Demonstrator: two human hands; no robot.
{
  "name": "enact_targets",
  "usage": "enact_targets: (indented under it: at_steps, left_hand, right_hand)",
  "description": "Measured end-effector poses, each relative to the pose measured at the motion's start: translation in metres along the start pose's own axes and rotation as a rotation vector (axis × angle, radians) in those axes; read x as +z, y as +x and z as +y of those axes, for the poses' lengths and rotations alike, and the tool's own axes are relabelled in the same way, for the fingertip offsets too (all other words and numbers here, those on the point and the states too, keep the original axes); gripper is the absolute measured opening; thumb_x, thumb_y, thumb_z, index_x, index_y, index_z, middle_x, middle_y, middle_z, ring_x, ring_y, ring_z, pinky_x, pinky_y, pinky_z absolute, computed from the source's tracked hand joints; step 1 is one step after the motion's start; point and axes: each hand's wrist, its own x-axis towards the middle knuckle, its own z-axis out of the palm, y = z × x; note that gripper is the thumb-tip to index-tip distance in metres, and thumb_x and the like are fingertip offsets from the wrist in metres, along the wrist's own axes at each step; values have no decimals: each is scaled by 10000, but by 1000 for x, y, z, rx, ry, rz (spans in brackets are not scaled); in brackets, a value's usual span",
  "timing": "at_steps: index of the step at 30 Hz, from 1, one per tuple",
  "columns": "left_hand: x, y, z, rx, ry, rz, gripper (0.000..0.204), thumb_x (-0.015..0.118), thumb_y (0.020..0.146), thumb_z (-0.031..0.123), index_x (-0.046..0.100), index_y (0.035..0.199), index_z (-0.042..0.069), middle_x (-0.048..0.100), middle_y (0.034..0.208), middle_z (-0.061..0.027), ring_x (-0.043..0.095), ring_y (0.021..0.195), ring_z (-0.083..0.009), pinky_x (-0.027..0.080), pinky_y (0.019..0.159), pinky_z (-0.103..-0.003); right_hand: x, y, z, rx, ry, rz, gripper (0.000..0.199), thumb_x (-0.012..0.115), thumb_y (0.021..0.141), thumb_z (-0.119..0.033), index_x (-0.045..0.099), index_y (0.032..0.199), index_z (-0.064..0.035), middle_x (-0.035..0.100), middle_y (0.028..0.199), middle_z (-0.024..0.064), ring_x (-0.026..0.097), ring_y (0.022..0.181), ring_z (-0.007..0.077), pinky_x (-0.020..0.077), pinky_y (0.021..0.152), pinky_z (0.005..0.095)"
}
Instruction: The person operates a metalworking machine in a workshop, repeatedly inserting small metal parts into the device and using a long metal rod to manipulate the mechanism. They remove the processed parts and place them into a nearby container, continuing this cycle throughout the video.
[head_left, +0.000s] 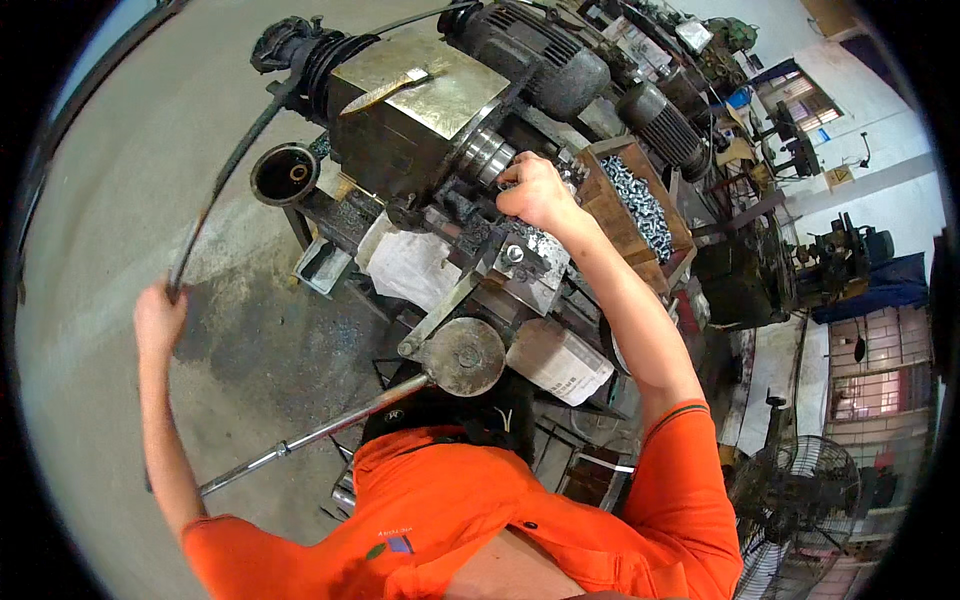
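Out to the left, my left hand (160, 318) is wrapped round the lower end of a long dark lever bar (225, 175), which rises to the back of a greasy lathe-like machine. My right hand (540, 192) is at the mouth of the machine's shiny round chuck (485, 157), fingers closed together. Whatever is between those fingers is hidden by the hand. Just below it sits a metal tool slide (525, 265) strewn with shavings. A brush (385, 92) lies on the flat top of the headstock (445, 75).
Right of my right hand stands a wooden box (607, 215) holding many small shiny metal parts (640, 205). Close to my body are a round metal disc (463, 358) and a chrome bar (330, 430). A motor (545, 65) sits behind; a fan (805, 490) stands at right.
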Motion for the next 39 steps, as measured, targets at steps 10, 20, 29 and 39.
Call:
enact_targets:
  at_steps: [10, 20, 29, 39]
  left_hand:
    - [8, 104, -91, -10, 298, 152, 158, 515, 758, 93, 581, 898, 62, 622, 768, -179, 612, 751, -357, 493, 662, -450]
    - [160, 43, 98, -36, -649, -429, 435, 671, 698, 235, 577, 1071, 31, 640, 901, -187, 624, 840, -309, 480, 749, -368]
    - [140, 59, 173, 566, 272, -367, 209, 540, 776, 124, 614, 963, 180, 638, 903, -99, 615, 867, -285, 491, 706, -421]
    - [168, 28, 61, 239, -122, -619, 364, 643, 716, 250, 625, 1043, 90, 661, 808, -131, 640, 767, -283, 504, 712, -377]
  right_hand:
    - [-11, -17, -11, -107, 28, 144, 362, 592, 547, -183, 671, 848, 2, 553, 1073, 225, 534, 1001, 364, 440, 864, 367]
    - [-62, -206, 65, 156, 88, 409, 381, 609, 556, -80, 645, 931, -19, 548, 1151, 162, 542, 1036, 329, 445, 871, 355]
    - [-20, -438, 172, 855, -91, 348, 411, 574, 581, -87, 639, 980, -13, 615, 1029, 144, 574, 985, 323, 450, 862, 365]
    - [58, -598, 190, 1404, -314, 63, 298, 586, 660, -143, 611, 933, -27, 612, 820, 212, 600, 828, 356, 475, 737, 445]
